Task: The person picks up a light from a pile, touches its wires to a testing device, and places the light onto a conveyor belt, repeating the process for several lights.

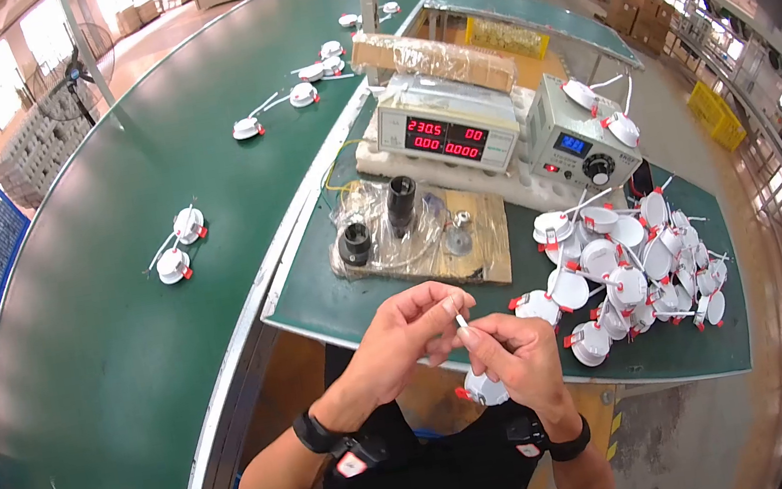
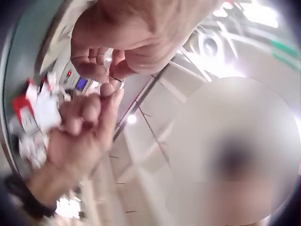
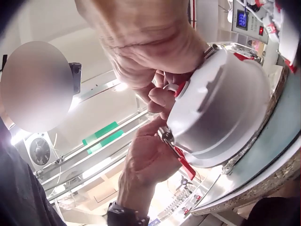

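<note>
In the head view my left hand [image 1: 405, 338] and right hand [image 1: 519, 357] meet at the bench's front edge. Between their fingertips is a short white cable end [image 1: 461, 321], pinched by both. Below my right hand hangs a white round downlight [image 1: 485, 387] with a red-tipped clip. The right wrist view shows that downlight [image 3: 221, 113] large, tilted close to my right hand [image 3: 150, 52]. Its white cable leaves through a red grommet [image 3: 181, 89] towards the fingers, and a spring clip [image 3: 186, 167] sticks out below. In the left wrist view, curled fingers hide most of the cable.
A pile of white downlights [image 1: 621, 261] covers the bench's right side. Behind the hands lies a board [image 1: 482, 241] with black sockets [image 1: 402, 204]. A power meter [image 1: 444, 125] and a dial unit [image 1: 583, 140] stand farther back. The green conveyor [image 1: 124, 355] on the left carries paired downlights [image 1: 181, 245].
</note>
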Demonstrator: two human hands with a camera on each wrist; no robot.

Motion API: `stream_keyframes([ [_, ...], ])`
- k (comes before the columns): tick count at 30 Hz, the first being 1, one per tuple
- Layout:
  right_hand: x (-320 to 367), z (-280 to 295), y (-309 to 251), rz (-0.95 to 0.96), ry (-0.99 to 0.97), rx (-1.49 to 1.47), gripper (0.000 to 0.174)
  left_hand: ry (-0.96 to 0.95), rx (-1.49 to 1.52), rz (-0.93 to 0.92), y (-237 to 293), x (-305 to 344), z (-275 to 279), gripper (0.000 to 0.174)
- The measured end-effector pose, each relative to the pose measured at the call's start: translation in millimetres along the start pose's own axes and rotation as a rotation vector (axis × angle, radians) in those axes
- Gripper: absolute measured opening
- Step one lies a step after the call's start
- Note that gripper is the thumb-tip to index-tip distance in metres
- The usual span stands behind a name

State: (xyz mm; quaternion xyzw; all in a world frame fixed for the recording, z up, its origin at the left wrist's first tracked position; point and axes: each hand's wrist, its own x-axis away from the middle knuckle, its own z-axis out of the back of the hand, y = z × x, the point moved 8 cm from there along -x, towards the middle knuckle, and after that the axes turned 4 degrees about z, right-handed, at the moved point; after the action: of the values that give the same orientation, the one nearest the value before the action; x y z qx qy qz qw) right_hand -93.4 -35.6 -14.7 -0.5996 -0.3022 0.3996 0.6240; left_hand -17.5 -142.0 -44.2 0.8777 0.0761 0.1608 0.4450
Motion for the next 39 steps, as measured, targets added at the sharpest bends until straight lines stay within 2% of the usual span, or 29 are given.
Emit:
stream_keyframes([
  [3, 0, 6, 5, -0.05, 0.034, -0.006, 0.018, 0.121, -0.766, -0.58, 43, 14, -13, 0.017],
  [4, 0, 9, 9, -0.06, 0.049, -0.023, 0.019, 0.076, -0.768, -0.506, 43, 17, -19, 0.026],
  [7, 1, 13, 11, -0.088, 0.067, -0.019, 0.02, 0.089, -1.127, -0.816, 49, 28, -39, 0.036],
  [8, -1, 13, 10, -0.095, 0.069, -0.01, 0.02, 0.068, -1.125, -0.754, 45, 25, -37, 0.041],
  [11, -1, 12, 14, -0.13, 0.089, -0.059, 0.021, -0.058, -0.628, -0.384, 24, 6, -15, 0.038],
  [12, -3, 13, 16, -0.127, 0.12, -0.06, 0.023, -0.089, -0.482, -0.362, 13, -1, -10, 0.044],
  [13, -7, 14, 15, -0.116, 0.127, -0.064, 0.025, -0.067, -0.221, -0.28, 2, -3, -11, 0.059],
  [15, -13, 19, 16, -0.08, 0.149, -0.177, 0.028, -0.176, -0.143, -0.089, -35, -7, -13, 0.071],
  [16, -17, 21, 18, -0.102, 0.158, -0.206, 0.03, -0.258, -0.286, -0.005, -48, -5, -17, 0.07],
  [17, -23, 22, 23, -0.102, 0.149, -0.183, 0.03, -0.312, -0.405, 0.131, -72, -4, -15, 0.058],
  [19, -33, 26, 39, -0.162, 0.131, -0.182, 0.031, -0.337, -0.013, 0.205, -79, -2, -32, 0.049],
  [25, -79, 47, 74, -0.155, 0.07, 0.049, 0.03, -0.265, 0.091, 0.261, -75, -35, -16, 0.052],
  [30, -112, 56, 96, -0.222, 0.052, 0.17, 0.032, -0.208, 0.185, 0.254, -71, -65, -15, 0.044],
  [39, -131, 65, 100, -0.179, 0.056, 0.315, 0.033, -0.227, 0.387, 0.309, -74, -86, -10, 0.05],
])
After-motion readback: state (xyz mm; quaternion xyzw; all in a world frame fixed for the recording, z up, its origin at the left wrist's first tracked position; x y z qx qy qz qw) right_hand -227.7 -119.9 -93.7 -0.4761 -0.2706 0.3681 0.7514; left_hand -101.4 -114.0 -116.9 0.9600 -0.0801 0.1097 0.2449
